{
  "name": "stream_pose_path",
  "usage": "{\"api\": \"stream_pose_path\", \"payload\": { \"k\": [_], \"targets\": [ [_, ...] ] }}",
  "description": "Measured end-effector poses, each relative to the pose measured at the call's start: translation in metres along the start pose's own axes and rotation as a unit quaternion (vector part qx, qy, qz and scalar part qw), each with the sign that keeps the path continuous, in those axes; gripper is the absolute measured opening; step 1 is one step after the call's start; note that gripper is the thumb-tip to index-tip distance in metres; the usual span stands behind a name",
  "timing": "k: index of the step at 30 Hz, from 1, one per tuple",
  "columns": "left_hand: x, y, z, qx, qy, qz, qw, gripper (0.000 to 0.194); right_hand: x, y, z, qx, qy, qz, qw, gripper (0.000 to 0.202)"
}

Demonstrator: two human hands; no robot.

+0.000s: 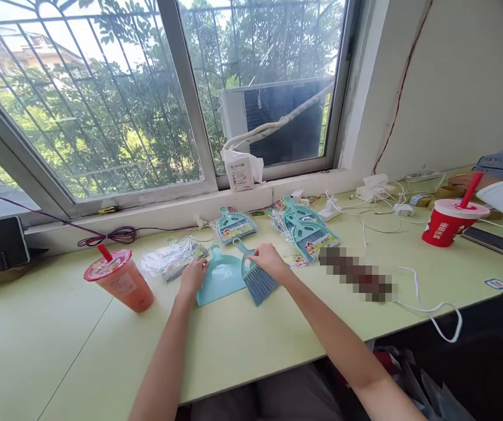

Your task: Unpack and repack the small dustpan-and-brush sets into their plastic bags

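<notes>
Left hand [193, 275] presses the smooth teal plastic dustpan [220, 279]; right hand [268, 259] apparently pinches the bristly brush [255, 279].

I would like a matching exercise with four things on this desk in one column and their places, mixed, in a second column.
Things:
1. teal dustpan
2. small brush
3. orange drink cup
4. red cup

Places:
A. far right of the desk, by a phone
B. under the left hand
C. left of both hands, with a red straw
D. under the right hand

Pairs: 1-B, 2-D, 3-C, 4-A
</notes>
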State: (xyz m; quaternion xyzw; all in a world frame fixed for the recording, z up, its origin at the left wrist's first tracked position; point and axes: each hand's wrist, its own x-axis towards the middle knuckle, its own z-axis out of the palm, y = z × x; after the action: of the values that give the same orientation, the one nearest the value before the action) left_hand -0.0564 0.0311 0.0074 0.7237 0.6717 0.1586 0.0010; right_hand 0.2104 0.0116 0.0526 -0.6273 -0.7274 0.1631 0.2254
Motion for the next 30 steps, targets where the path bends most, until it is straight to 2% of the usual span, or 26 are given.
{"api": "stream_pose_path", "payload": {
  "k": [2,5,10,12,15,18,24,27,30],
  "targets": [
    [-0.001,0.001,0.003,-0.01,0.001,-0.004,1.0,0.036,0.004,0.006,0.012,0.026,0.004,-0.013,1.0,0.02],
    [0.001,-0.003,0.008,-0.056,0.009,-0.022,0.998,0.04,0.013,0.019,0.024,0.064,0.048,-0.021,0.997,0.022],
    [0.004,-0.008,0.01,-0.105,0.01,-0.052,0.993,0.044,0.024,0.045,0.028,0.089,0.116,-0.051,0.988,0.023],
    [0.004,-0.007,0.009,-0.101,0.007,-0.051,0.994,0.044,0.026,0.053,0.029,0.068,0.097,-0.066,0.991,0.02],
    [0.003,-0.004,0.01,-0.105,0.003,-0.04,0.994,0.04,0.026,0.059,0.032,0.07,0.01,-0.069,0.995,0.018],
    [0.002,-0.004,0.012,-0.125,0.003,-0.035,0.992,0.033,0.026,0.058,0.033,0.075,-0.014,-0.056,0.996,0.012],
    [0.004,0.007,0.011,-0.199,0.001,-0.055,0.978,0.021,0.022,0.037,0.028,0.166,0.068,-0.06,0.982,0.01],
    [0.0,0.027,0.008,-0.32,0.006,-0.052,0.946,0.023,0.014,0.023,0.031,0.201,0.122,-0.058,0.97,0.016],
    [-0.007,0.05,0.009,-0.438,-0.037,-0.038,0.898,0.03,0.007,0.015,0.036,0.17,0.16,-0.069,0.97,0.017]
  ]
}}
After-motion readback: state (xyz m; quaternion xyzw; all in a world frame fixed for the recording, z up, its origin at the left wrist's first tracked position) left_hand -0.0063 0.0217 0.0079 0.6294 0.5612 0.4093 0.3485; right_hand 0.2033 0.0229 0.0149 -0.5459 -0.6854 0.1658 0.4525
